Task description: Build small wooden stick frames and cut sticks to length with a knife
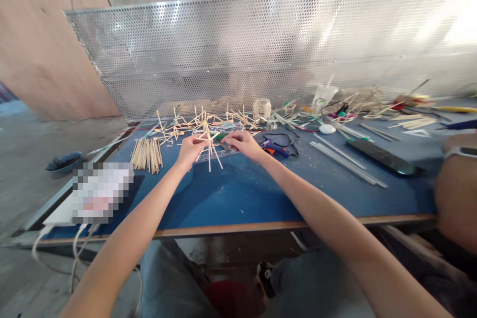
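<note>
My left hand (pixel 191 149) is closed on a small frame of thin wooden sticks (pixel 209 155), whose legs splay downward over the blue table. Just right of that frame, my right hand (pixel 241 144) is in a pinch; whatever is between its fingertips is too small to make out. Behind both hands lie several joined stick frames (pixel 175 131). A neat row of loose wooden sticks (pixel 146 155) rests left of my left hand. Close to my right hand lies a blue and orange glue gun (pixel 275 149) with a dark cord.
A glass jar (pixel 262 109) and a plastic cup with a straw (pixel 323 97) stand before the perforated metal panel (pixel 208 44). Clear rods (pixel 343 163) and a black case (pixel 383 157) lie to the right, near another person's arm (pixel 452 184). A white box with cables (pixel 59 212) sits front left.
</note>
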### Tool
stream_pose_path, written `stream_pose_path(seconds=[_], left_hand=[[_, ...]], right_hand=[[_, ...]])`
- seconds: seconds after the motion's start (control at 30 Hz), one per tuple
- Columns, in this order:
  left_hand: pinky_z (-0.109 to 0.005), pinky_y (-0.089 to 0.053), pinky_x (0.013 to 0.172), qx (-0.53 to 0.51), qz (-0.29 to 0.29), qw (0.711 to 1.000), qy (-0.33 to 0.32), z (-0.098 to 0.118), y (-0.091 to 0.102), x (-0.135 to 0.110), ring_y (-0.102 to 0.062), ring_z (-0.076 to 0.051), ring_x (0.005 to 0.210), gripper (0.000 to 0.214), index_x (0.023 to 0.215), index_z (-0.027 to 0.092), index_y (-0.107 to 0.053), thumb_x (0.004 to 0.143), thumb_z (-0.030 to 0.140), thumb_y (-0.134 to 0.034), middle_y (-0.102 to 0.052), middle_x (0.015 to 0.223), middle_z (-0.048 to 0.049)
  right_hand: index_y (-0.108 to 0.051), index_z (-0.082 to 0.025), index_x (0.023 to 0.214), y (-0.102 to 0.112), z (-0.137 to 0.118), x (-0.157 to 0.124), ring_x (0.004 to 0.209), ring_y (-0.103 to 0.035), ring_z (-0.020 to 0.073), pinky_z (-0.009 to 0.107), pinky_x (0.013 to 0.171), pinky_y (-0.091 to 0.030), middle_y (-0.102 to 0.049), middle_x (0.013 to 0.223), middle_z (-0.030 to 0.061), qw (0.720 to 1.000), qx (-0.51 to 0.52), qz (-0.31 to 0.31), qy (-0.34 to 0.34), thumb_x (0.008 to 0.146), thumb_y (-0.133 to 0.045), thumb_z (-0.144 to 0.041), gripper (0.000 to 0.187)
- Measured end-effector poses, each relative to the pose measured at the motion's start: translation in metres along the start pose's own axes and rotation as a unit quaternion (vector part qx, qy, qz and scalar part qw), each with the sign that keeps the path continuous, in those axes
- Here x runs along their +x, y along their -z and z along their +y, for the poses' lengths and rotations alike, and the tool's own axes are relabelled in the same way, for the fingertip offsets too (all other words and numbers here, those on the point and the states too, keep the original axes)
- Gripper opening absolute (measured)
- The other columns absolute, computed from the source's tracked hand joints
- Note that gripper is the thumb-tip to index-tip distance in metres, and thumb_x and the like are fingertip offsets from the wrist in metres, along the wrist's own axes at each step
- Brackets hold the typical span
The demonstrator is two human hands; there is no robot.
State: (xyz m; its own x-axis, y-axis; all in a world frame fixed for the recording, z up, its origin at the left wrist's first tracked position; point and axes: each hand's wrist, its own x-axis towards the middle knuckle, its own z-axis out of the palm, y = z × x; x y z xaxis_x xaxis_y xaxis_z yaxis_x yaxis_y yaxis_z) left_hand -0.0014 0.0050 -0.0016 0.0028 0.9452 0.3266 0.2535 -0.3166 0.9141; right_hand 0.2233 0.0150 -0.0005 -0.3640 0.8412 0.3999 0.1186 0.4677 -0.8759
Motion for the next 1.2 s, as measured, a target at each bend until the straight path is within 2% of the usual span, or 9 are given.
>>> stream_pose_path(seconds=[0.13, 0.33, 0.43, 0.57, 0.73, 0.87, 1.03, 1.13, 1.2], left_hand=[[-0.029, -0.048, 0.063, 0.028, 0.029, 0.999, -0.017, 0.001, 0.008, 0.004, -0.065, -0.020, 0.069, 0.030, 0.089, 0.018, -0.080, 0.075, 0.045, -0.079, -0.070, 0.065, -0.0015], [-0.029, -0.045, 0.066, 0.080, 0.068, 0.993, -0.048, 0.006, 0.039, 0.012, -0.066, -0.020, 0.075, 0.030, 0.092, 0.018, -0.081, 0.078, 0.044, -0.076, -0.076, 0.080, -0.0050], [-0.029, -0.042, 0.062, 0.141, 0.001, 0.990, 0.012, 0.005, 0.061, 0.016, -0.064, -0.019, 0.071, 0.036, 0.102, 0.018, -0.081, 0.076, 0.043, -0.075, -0.079, 0.088, -0.0066], [-0.029, -0.038, 0.057, 0.193, -0.093, 0.973, 0.089, 0.001, 0.089, 0.027, -0.060, -0.018, 0.063, 0.023, 0.079, 0.021, -0.083, 0.062, 0.037, -0.083, -0.079, 0.085, -0.0077], [-0.028, -0.034, 0.055, 0.266, -0.153, 0.940, 0.150, 0.000, 0.111, 0.052, -0.056, -0.017, 0.058, 0.017, 0.063, 0.024, -0.079, 0.053, 0.035, -0.087, -0.071, 0.065, -0.0034], [-0.029, -0.030, 0.054, 0.323, -0.170, 0.913, 0.183, 0.001, 0.116, 0.074, -0.050, -0.017, 0.053, 0.017, 0.056, 0.023, -0.074, 0.050, 0.030, -0.088, -0.061, 0.055, -0.0011], [-0.030, -0.029, 0.054, 0.345, -0.176, 0.900, 0.200, -0.002, 0.106, 0.098, -0.048, -0.017, 0.052, 0.022, 0.051, 0.022, -0.069, 0.046, 0.023, -0.090, -0.053, 0.049, -0.0003], [-0.030, -0.030, 0.054, 0.322, -0.168, 0.915, 0.174, -0.005, 0.102, 0.105, -0.048, -0.017, 0.051, 0.025, 0.051, 0.020, -0.070, 0.039, 0.019, -0.092, -0.056, 0.049, -0.0022], [-0.029, -0.031, 0.054, 0.285, -0.133, 0.942, 0.118, -0.008, 0.103, 0.106, -0.048, -0.016, 0.052, 0.023, 0.053, 0.021, -0.072, 0.040, 0.019, -0.091, -0.059, 0.050, -0.0032]], right_hand=[[-0.077, -0.014, 0.093, 0.001, 0.001, 0.000, 0.056, -0.050, 0.0105, 0.026, 0.054, -0.040, -0.060, 0.063, -0.0004, 1.000, -0.021, -0.001, 0.003, 0.083, -0.065, -0.046, 0.035], [-0.078, -0.015, 0.088, 0.002, 0.001, -0.002, 0.064, -0.056, 0.0131, 0.028, 0.059, -0.044, -0.066, 0.069, 0.0025, 0.998, -0.058, -0.002, 0.014, 0.082, -0.067, -0.043, 0.030], [-0.078, -0.016, 0.089, 0.002, 0.000, -0.003, 0.063, -0.055, 0.0125, 0.027, 0.057, -0.043, -0.066, 0.069, 0.0027, 0.998, -0.062, -0.004, 0.013, 0.084, -0.065, -0.044, 0.032], [-0.078, -0.015, 0.092, 0.002, 0.000, -0.003, 0.061, -0.053, 0.0117, 0.027, 0.056, -0.043, -0.066, 0.071, 0.0029, 0.998, -0.064, -0.005, 0.009, 0.085, -0.064, -0.044, 0.033], [-0.078, -0.015, 0.094, 0.003, 0.001, -0.002, 0.062, -0.054, 0.0124, 0.028, 0.058, -0.044, -0.066, 0.071, 0.0033, 0.998, -0.068, -0.006, 0.013, 0.086, -0.064, -0.044, 0.033], [-0.078, -0.016, 0.092, 0.004, 0.004, -0.002, 0.063, -0.055, 0.0129, 0.028, 0.058, -0.043, -0.067, 0.072, 0.0033, 0.996, -0.081, -0.006, 0.019, 0.087, -0.064, -0.042, 0.031], [-0.079, -0.016, 0.092, 0.004, 0.010, -0.001, 0.064, -0.057, 0.0131, 0.028, 0.059, -0.044, -0.068, 0.073, 0.0032, 0.995, -0.097, -0.014, 0.022, 0.086, -0.063, -0.040, 0.030], [-0.079, -0.015, 0.094, 0.003, 0.012, -0.001, 0.065, -0.058, 0.0136, 0.028, 0.061, -0.046, -0.069, 0.074, 0.0039, 0.994, -0.101, -0.021, 0.021, 0.086, -0.062, -0.039, 0.030], [-0.079, -0.015, 0.095, 0.003, 0.012, -0.001, 0.066, -0.059, 0.0139, 0.029, 0.061, -0.047, -0.070, 0.074, 0.0044, 0.994, -0.104, -0.022, 0.021, 0.087, -0.062, -0.039, 0.030]])
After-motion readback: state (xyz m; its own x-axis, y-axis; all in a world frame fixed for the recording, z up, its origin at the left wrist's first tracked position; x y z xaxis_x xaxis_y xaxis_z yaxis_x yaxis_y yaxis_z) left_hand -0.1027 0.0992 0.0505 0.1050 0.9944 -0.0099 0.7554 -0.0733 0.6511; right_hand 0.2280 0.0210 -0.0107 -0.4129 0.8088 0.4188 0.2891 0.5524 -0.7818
